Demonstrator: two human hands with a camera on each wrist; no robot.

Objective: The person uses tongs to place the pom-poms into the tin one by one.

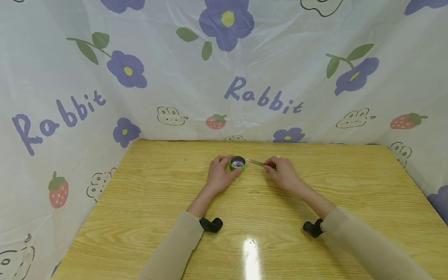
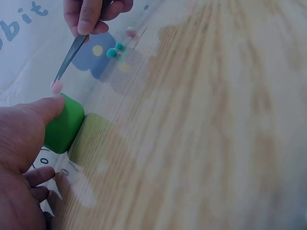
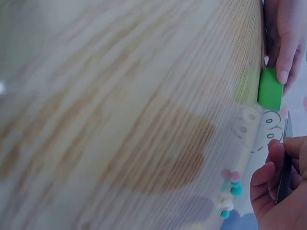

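Observation:
A small green open container [image 1: 237, 163] with a dark inner wall and shiny bottom stands on the table. My left hand [image 1: 221, 175] holds its side, thumb at the near edge and fingers at the far side. The green wall [image 2: 67, 124] shows beside the thumb in the left wrist view. My right hand [image 1: 284, 174] pinches dark metal tweezers [image 1: 257, 162]. A small pink ball [image 2: 57, 87] sits between the tweezer tips, just beyond the container's rim on its right. In the right wrist view the tweezers [image 3: 287, 167] lie between thumb and fingers.
Several small balls lie on the table near my right hand, among them a teal ball [image 2: 112, 52], a pink ball [image 3: 235, 176] and a white ball [image 3: 229, 205]. The wooden table [image 1: 168, 202] meets a patterned cloth [image 1: 175, 85] at the back and sides.

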